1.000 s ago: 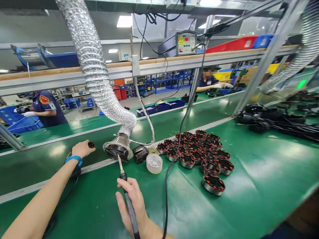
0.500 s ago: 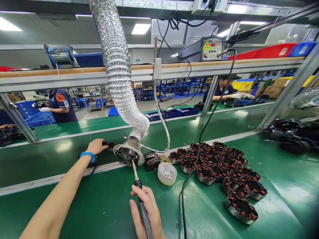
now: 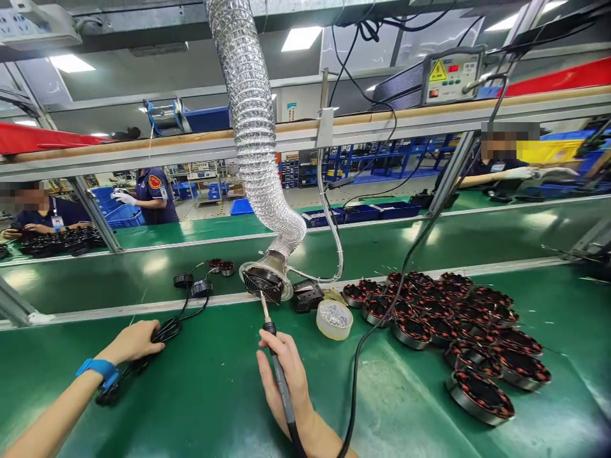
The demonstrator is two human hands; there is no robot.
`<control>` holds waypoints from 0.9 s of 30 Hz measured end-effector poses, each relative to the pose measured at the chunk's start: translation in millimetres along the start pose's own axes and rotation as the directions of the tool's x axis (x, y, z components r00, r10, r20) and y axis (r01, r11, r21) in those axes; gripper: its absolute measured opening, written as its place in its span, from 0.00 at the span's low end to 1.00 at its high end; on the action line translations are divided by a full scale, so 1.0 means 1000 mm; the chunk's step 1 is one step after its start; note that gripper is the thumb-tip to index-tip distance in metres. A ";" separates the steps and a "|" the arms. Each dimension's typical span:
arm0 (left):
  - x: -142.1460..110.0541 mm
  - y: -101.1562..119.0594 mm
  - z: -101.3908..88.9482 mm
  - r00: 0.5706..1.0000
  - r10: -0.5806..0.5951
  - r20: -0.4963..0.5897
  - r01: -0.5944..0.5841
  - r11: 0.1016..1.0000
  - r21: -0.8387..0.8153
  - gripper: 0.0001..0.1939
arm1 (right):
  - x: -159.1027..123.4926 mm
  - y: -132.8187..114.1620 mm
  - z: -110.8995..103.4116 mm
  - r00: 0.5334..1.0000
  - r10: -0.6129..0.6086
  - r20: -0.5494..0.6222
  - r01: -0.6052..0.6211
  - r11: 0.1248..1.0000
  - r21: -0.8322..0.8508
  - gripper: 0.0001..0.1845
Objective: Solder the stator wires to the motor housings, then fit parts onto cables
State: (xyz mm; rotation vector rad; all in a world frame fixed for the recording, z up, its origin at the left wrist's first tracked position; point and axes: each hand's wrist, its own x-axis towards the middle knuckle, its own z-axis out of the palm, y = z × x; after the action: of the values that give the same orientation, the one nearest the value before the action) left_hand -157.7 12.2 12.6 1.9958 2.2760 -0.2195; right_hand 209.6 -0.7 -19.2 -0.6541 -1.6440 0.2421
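Note:
My left hand (image 3: 131, 341), with a blue strap (image 3: 98, 370) round its wrist, is closed on a bundle of black cable (image 3: 168, 329) low over the green table. Two round black parts (image 3: 201, 289) lie at the cable's far end, and beyond them sit two small copper-wound rings (image 3: 228, 268). My right hand (image 3: 289, 375) grips a soldering iron (image 3: 279, 375), tip pointing away toward the round fume extractor mouth (image 3: 264, 284). To the right of the tip stand a tub of silvery shavings (image 3: 334, 319) and a black block (image 3: 307, 296).
Several large wound motor stators (image 3: 480, 395) cover the right side. The iron's black cord (image 3: 357, 375) runs up to a soldering station (image 3: 451, 75) on the shelf (image 3: 353, 129). A silver duct (image 3: 252, 114) hangs in the middle. Co-workers (image 3: 155, 194) are across the bench.
My left hand has come back from the small rings at the far side and closed on the cable bundle nearer me. My view has turned left. The soldering iron stays in my right hand.

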 end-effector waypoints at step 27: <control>0.033 0.065 0.061 0.856 0.181 -0.484 -0.206 0.978 0.001 0.31 | 0.019 0.005 -0.017 0.998 -0.038 -0.050 0.033 0.995 -0.094 0.13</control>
State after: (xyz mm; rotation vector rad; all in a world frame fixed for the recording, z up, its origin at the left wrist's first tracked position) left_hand -98.4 41.8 -56.0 2.4521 2.2684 0.3996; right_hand 225.9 9.9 -2.3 -0.6951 -1.6233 0.1228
